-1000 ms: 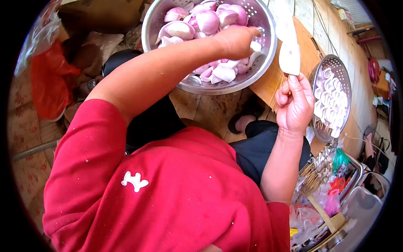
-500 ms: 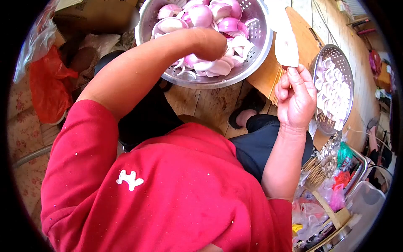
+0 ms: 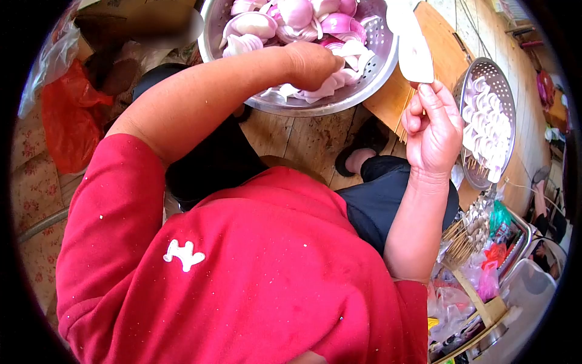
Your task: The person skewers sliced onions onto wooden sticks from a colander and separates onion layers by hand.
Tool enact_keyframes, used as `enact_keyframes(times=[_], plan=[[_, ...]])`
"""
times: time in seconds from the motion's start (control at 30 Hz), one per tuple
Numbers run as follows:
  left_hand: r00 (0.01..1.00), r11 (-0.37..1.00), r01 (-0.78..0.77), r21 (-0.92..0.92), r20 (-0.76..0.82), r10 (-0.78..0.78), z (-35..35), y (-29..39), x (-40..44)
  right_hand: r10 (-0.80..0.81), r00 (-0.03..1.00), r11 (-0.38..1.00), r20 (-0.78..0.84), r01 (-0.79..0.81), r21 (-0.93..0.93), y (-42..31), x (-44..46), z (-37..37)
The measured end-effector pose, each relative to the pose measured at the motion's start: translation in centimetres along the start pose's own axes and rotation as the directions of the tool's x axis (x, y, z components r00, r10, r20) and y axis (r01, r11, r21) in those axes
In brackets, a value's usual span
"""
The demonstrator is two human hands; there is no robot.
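Note:
My left hand [image 3: 314, 67] reaches into a perforated metal colander [image 3: 383, 73] heaped with cut purple-white onion [image 3: 254, 24]. It bends over the pieces with fingers curled, their tips hidden; what they hold I cannot make out. To the right, my right hand [image 3: 431, 124] is raised with its fingers closed and its thumb pressed on the base of an onion skewer [image 3: 416, 57]. Pale onion pieces run up this skewer and look washed out by the light. Behind that hand, several thin wooden sticks [image 3: 404, 121] lie on a wooden board [image 3: 442, 39].
A second colander [image 3: 513, 109] at the right holds skewered onion pieces [image 3: 487, 130]. Below it are bundled skewers [image 3: 461, 236] and plastic bags [image 3: 451, 303]. A red bag [image 3: 70, 124] hangs at the left. Another person's foot [image 3: 541, 177] shows at the far right.
The view has shifted slightly, so the big colander sits higher in the picture. My left hand has moved a little right and down over the onion; my right hand still grips the skewer.

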State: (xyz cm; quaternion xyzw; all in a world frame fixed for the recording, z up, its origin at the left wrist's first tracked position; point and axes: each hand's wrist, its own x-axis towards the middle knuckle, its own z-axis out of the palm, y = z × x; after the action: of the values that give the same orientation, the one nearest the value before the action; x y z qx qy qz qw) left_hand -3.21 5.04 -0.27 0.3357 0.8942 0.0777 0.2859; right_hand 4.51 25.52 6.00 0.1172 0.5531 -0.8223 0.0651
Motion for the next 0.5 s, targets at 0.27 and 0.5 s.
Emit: enact_keyframes(times=[0.27,0.5], plan=[[0.996,0.994,0.083,-0.075,-0.036,-0.085,-1.3,-2.6,-0.5,0.006,1.0,1.0,-0.007,-0.006,-0.027,0.0,-0.1,0.1],[0.926,0.849,0.167,-0.5,-0.217,-0.31,-1.5,-3.6,0.5,0.018,1.0,0.999,-0.006,-0.018,-0.033,0.1,-0.1,0.2]])
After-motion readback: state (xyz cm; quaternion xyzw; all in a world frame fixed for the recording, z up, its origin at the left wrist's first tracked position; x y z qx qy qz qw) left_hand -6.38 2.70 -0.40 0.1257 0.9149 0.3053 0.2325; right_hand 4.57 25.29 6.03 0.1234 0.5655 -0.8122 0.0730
